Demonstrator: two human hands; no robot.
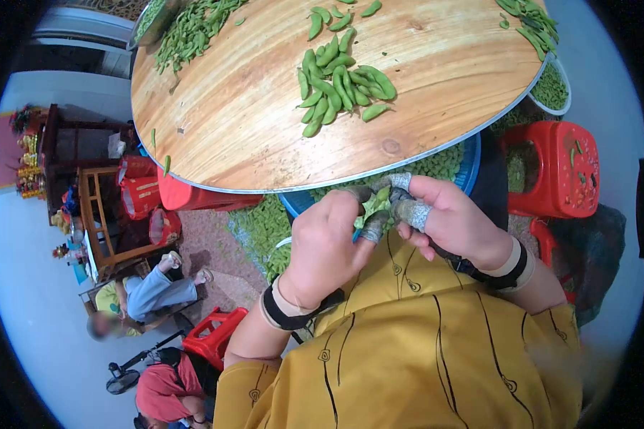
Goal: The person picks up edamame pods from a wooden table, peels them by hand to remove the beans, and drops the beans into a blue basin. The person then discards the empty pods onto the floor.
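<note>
My left hand (325,232) and my right hand (447,214) meet in front of my chest, just below the table edge. Both pinch an opened green soybean pod (376,206) between their fingertips. Grey tape wraps several thumb and finger tips. Part of the pod is hidden by the fingers. Beneath the hands stands a blue basin (471,163) holding shelled green beans (440,166). A pile of whole soybean pods (340,84) lies on the wooden table (229,107) beyond.
More pods (193,32) lie at the table's far left, others (537,28) at its right. Red stools (562,171) stand to the right and left. Empty-looking pods (254,232) cover the floor at left. Two other people sit at lower left, one in a red shirt (166,390).
</note>
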